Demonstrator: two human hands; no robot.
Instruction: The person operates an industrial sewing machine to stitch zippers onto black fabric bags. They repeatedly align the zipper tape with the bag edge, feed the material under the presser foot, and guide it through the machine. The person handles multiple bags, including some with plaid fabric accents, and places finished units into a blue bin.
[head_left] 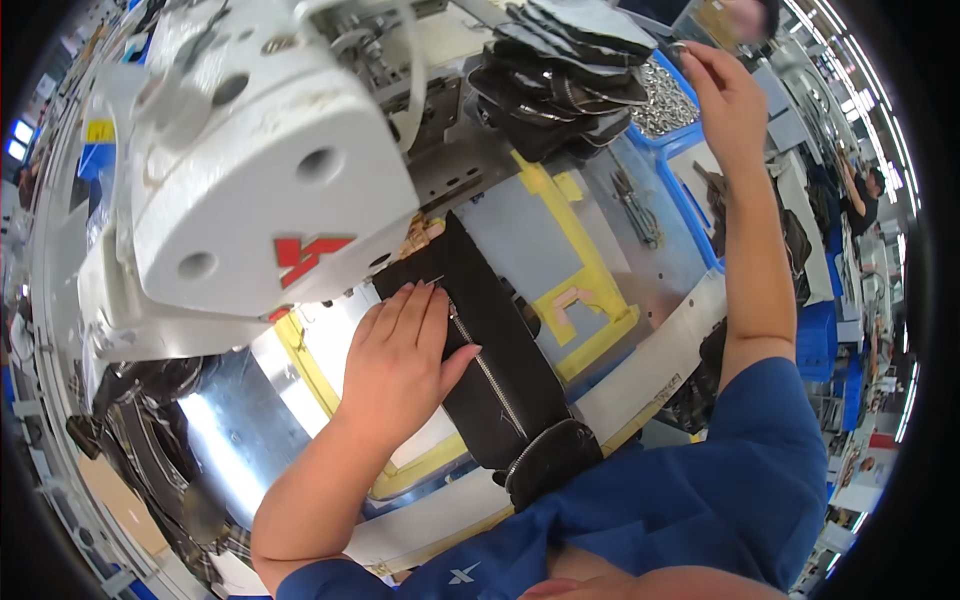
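Black fabric strip [510, 350]: under left hand [398, 345]
Zipper [495, 385]: along strip, beside left thumb
Left hand: open, palm down on strip
Right hand [725, 100]: fingers bent, can't tell if gripping
Blue tray [660, 144]: metal parts [664, 105] inside, beside right hand
Black pieces [555, 85]: stacked left of right hand
White sewing machine [270, 190]: left of left hand

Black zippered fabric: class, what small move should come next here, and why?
Probably bring the right hand over to the black fabric: it pinches a small piece, too tiny to identify, near the blue tray of metal parts, while the left hand lies on the fabric by its zipper.
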